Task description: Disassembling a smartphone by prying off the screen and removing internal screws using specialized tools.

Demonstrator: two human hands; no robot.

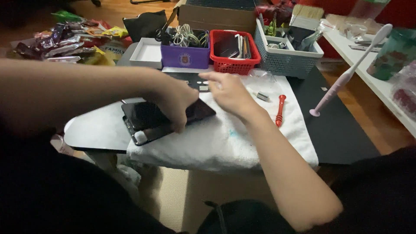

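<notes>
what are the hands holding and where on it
The left hand presses on the dark phone, gripping near its right end on the white towel. The right hand holds nothing visible.

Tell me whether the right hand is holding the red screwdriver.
No, the right hand hovers above the white towel, while the red screwdriver lies on the towel apart from it.

Left hand (pixel 173 102) covers middle of black phone (pixel 147 119) (grip unclear); green cup (pixel 396 52) cut off at right edge.
</notes>
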